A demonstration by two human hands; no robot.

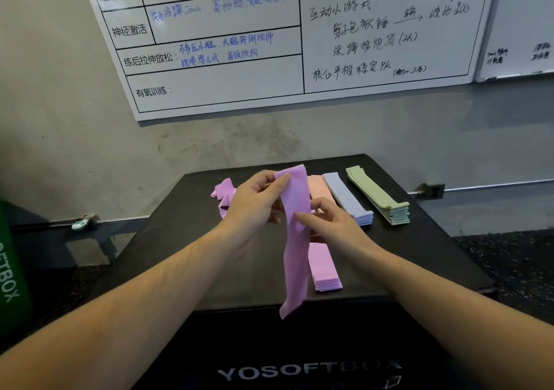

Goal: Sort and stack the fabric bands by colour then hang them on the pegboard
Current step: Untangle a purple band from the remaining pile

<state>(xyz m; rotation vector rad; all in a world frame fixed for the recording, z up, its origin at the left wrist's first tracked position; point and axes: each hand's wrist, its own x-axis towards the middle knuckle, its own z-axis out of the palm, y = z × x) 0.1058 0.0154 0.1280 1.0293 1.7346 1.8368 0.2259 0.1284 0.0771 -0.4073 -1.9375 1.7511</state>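
I hold a pink-purple fabric band (296, 239) upright above the black soft box (186, 239). My left hand (254, 200) pinches its top end, and my right hand (329, 224) pinches it lower down, at its right edge. The band's lower end hangs past the box's front edge. Under my right hand lies a flat stack of pink-purple bands (325, 272). Behind it, side by side, lie a peach stack (319, 188), a lilac-blue stack (349, 200) and a green stack (379, 197). A loose crumpled heap of pink-purple bands (223, 194) lies behind my left hand.
A whiteboard (269, 84) with handwriting hangs on the grey wall behind the box. A green soft box (12, 269) stands at the left edge. A rail with a bracket (431, 190) runs along the wall base. No pegboard is in view.
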